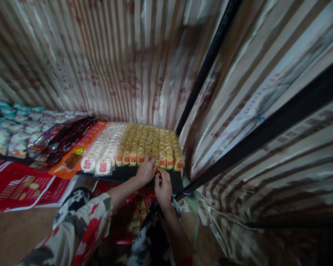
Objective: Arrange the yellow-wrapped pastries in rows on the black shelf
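Small yellow wrapped cakes (pixel 150 139) with red-and-white labels stand in tight rows at the right end of a dark shelf (pixel 124 173). My left hand (pixel 146 170) reaches to the front row, its fingers bent around a wrapped cake there that they mostly hide. Just to the right, my right hand (pixel 163 184) is by the shelf's front edge with its fingers curled in. Whatever lies between those fingers is too dark and small to make out. The two hands nearly touch at the fingertips.
Round white packets (pixel 103 166), an orange snack bag (pixel 72 159), dark red packages (pixel 63 135) and white-green packets (pixel 19 129) line the shelf leftward. Red baskets (pixel 16 183) sit below. Black poles (pixel 202 74) and a striped sheet (pixel 113 62) border the shelf.
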`<state>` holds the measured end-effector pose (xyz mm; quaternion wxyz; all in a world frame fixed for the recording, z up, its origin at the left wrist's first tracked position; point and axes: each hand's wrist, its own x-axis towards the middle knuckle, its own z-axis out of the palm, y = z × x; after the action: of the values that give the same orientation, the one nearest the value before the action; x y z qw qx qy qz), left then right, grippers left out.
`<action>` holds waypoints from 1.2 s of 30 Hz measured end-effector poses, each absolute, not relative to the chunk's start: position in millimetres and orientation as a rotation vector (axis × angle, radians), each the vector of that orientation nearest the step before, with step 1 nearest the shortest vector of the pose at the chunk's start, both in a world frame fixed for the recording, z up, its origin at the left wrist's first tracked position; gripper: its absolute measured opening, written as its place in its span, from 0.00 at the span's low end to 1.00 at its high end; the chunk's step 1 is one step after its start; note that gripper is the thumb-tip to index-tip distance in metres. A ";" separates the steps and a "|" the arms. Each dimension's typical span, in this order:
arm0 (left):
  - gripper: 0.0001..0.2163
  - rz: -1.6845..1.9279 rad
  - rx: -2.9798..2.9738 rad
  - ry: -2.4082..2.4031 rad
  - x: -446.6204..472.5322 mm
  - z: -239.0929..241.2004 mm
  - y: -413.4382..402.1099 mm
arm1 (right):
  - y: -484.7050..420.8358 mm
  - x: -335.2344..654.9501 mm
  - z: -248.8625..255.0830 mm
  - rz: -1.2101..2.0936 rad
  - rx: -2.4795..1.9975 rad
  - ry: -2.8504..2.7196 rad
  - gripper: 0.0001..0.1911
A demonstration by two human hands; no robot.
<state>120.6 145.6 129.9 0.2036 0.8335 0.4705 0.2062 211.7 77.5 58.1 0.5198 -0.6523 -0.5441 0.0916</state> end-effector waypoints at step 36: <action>0.21 0.805 2.701 0.989 100.6 44.6 130.0 | 84.2 210.4 44.8 -0.039 -1.799 -1.513 0.30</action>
<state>100.6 130.0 44.6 0.0775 0.9016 0.3301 0.2688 210.4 84.2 44.8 0.3848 -0.7063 -0.5940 -0.0154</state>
